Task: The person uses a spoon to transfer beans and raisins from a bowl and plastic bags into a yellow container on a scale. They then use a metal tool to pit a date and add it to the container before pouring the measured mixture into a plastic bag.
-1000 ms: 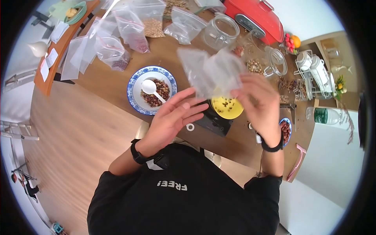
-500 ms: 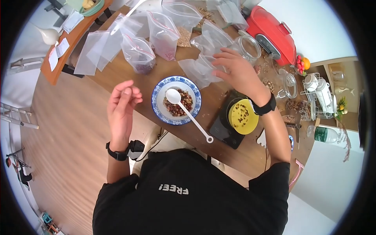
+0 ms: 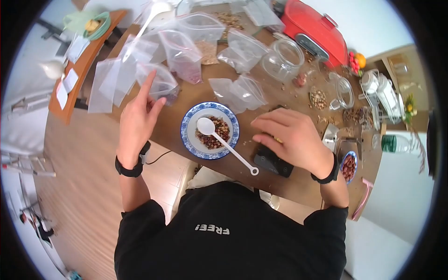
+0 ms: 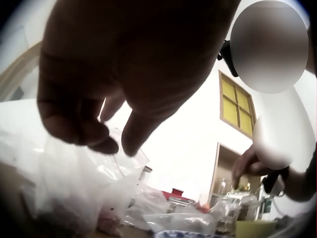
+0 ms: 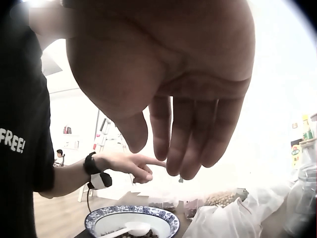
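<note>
My left hand [image 3: 137, 119] is held over the table's left side, index finger extended beside a zip bag of purplish contents [image 3: 161, 83]; nothing is in its grasp. In the left wrist view, its fingers [image 4: 133, 131] overlap the clear plastic. My right hand [image 3: 296, 139] hovers over the black scale [image 3: 273, 161], fingers loosely bent and empty. It hides the yellow bowl in the head view; the left wrist view shows that yellow bowl [image 4: 255, 229]. Between the hands stands a blue-rimmed bowl [image 3: 186, 137] of mixed beans with a white spoon [image 3: 228, 147] across it.
An emptied-looking clear bag [image 3: 238, 93] lies behind the bowl. More zip bags [image 3: 184, 53], a glass jar [image 3: 283, 60] and a red cooker [image 3: 315, 30] line the back. At right are a small bowl of reddish nuts [image 3: 348, 168], a bottle [image 3: 394, 143] and a pink tool [image 3: 363, 199].
My right hand has put the clear bag down behind the bowl, let go, and come back over the scale. My left hand has moved left, then forward to the zip bags.
</note>
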`<control>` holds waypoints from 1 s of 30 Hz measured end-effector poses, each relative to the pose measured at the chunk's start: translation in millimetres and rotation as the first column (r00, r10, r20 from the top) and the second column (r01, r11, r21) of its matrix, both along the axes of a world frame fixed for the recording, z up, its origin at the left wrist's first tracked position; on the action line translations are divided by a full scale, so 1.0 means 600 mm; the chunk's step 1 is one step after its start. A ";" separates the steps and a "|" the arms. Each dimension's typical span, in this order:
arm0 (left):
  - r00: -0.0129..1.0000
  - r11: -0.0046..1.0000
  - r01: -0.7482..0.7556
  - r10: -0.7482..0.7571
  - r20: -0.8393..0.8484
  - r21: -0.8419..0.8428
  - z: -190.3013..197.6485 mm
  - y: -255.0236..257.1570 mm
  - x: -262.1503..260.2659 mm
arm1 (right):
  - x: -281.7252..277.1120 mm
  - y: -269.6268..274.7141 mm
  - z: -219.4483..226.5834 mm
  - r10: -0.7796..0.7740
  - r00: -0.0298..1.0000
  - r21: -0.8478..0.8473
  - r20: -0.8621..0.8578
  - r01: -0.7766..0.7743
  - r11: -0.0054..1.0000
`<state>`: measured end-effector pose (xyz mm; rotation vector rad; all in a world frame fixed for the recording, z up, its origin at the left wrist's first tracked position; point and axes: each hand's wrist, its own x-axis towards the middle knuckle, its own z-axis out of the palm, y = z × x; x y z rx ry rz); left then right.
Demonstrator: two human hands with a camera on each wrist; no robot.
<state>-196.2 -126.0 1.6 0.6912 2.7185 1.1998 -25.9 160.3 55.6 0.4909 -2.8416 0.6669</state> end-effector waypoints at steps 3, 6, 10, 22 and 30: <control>0.995 0.972 -0.029 0.007 -0.096 -0.232 -0.023 -0.002 -0.021 | 0.035 0.002 -0.005 -0.040 0.999 -0.029 -0.013 0.040 0.999; 0.988 0.991 -0.068 0.051 -0.146 -0.111 -0.045 -0.003 -0.024 | 0.063 0.007 -0.004 -0.083 0.996 -0.051 -0.006 0.083 0.995; 0.975 0.987 -0.162 0.162 -0.150 0.016 -0.035 -0.010 -0.014 | 0.082 0.014 -0.008 -0.104 0.994 -0.085 -0.041 0.101 0.991; 0.875 0.934 0.352 -0.304 -0.375 0.063 0.103 0.047 0.171 | 0.070 -0.040 0.053 0.010 0.966 -0.174 -0.258 -0.057 0.983; 0.866 0.624 0.498 -0.388 -0.314 0.602 0.039 0.077 0.268 | 0.142 -0.010 0.017 0.057 0.994 -0.264 -0.088 -0.078 0.961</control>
